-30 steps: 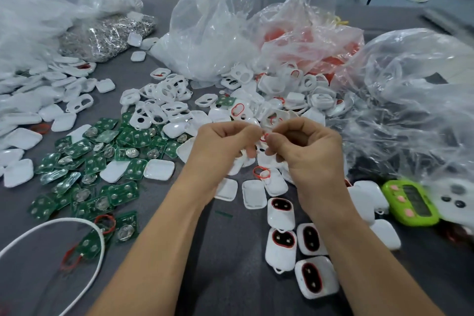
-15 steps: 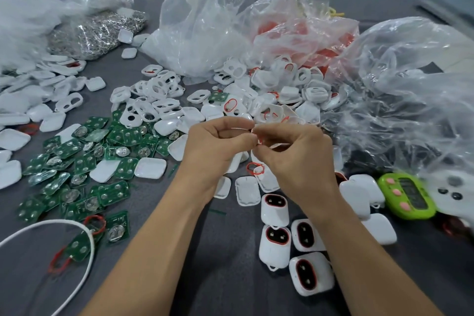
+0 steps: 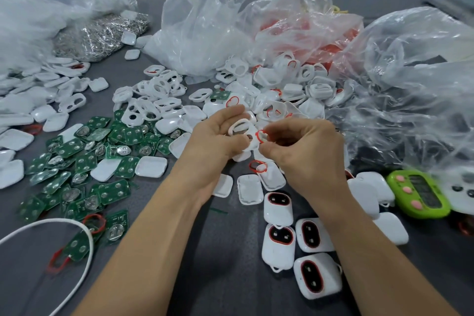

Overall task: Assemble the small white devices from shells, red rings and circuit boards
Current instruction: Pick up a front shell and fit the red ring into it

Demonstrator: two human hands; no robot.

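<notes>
red ring (image 3: 262,135) half behind fingers (image 3: 287,128), cable (image 3: 38,223) cropped

Your left hand (image 3: 215,143) and right hand (image 3: 307,159) are bare right to the fingertips. Your left forearm (image 3: 143,238) and right forearm (image 3: 372,251) are bare as well, uncovered from the wrists to the lower edge of view.

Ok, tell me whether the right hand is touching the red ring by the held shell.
Touching. In the head view, fingers of the right hand pinch the red ring at the white shell held by the left hand.
</notes>
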